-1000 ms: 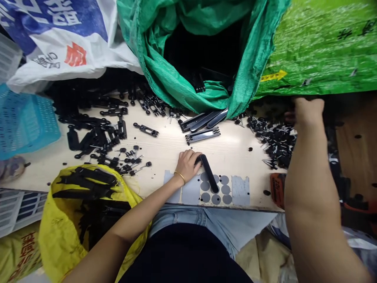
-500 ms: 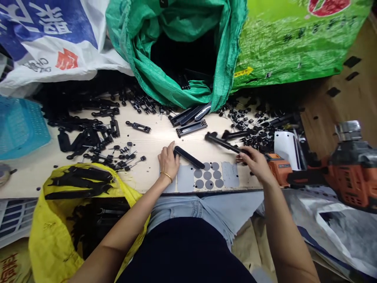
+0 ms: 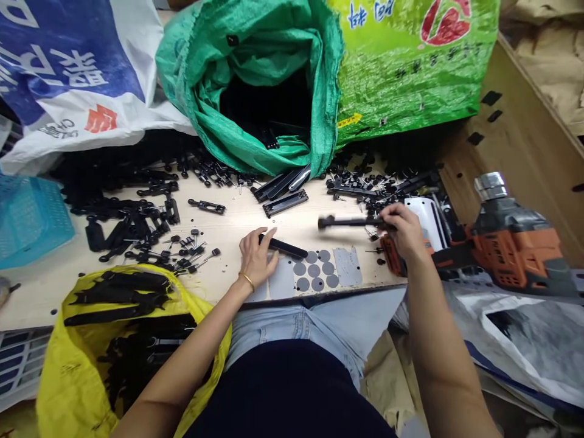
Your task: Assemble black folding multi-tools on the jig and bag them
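My left hand [image 3: 258, 258], with a gold bangle at the wrist, grips the left end of a flat black bar with a rounded end [image 3: 287, 247]. The bar slants over the wood just above a sheet of grey round stickers [image 3: 316, 269]. My right hand [image 3: 404, 230] is closed on the right end of a long black rod-like part [image 3: 349, 221], held roughly level and blurred by motion. Its thicker head points left. Beyond my hands lie a black slotted bar [image 3: 286, 202] and a small black linkage piece [image 3: 207, 207] on the worktop.
Piles of black parts and small screws [image 3: 150, 213] cover the left and back right. A green sack [image 3: 269, 164] stands behind, a yellow sack [image 3: 59, 377] at front left. An orange cordless power tool [image 3: 511, 255] lies right; a blue basket [image 3: 41, 222] sits left.
The rod-like part in my right hand has swung from slanting to nearly level, and that hand has risen slightly. My left hand's fingers have shifted over the bar's end. The camera view has turned.
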Demonstrator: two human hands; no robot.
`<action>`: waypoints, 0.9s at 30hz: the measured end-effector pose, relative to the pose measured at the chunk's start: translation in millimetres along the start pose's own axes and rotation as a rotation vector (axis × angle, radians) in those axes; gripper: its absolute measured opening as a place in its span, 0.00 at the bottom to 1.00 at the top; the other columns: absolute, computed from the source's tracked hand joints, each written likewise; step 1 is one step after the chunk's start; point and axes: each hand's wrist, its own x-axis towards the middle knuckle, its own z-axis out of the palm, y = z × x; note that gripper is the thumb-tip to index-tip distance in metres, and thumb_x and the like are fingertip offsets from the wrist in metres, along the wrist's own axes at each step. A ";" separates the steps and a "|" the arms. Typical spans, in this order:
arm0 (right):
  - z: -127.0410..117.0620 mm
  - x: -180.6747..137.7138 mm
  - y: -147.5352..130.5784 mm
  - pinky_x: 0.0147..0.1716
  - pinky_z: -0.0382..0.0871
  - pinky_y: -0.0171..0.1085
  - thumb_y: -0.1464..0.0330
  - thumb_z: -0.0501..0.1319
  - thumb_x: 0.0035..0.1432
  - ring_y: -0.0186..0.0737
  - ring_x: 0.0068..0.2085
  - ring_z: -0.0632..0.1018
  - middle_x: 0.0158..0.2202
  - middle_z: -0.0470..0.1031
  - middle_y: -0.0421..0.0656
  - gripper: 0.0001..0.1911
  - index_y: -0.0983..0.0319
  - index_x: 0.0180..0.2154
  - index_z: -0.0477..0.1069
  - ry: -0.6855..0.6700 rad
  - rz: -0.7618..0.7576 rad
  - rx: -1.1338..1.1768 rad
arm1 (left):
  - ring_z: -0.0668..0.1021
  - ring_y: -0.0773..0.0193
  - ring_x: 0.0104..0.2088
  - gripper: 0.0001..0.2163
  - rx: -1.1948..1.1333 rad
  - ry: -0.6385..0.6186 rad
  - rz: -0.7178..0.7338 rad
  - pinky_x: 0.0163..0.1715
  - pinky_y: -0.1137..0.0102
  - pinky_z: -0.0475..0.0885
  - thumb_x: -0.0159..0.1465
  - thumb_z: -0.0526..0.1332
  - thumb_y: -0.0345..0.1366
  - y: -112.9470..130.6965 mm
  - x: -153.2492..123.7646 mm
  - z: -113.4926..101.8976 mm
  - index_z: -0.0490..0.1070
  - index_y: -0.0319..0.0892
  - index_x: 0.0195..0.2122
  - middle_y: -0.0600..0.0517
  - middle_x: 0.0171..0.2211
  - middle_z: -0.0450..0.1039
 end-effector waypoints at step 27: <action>12.6 -82.1 11.8 0.28 0.61 0.37 0.53 0.59 0.51 0.48 0.33 0.75 0.30 0.75 0.49 0.17 0.61 0.30 0.67 -0.456 0.198 -1.050 | 0.71 0.51 0.49 0.13 0.104 -0.239 0.255 0.54 0.49 0.57 0.58 0.62 0.33 -0.2 20.7 11.2 0.69 0.44 0.46 0.44 0.45 0.71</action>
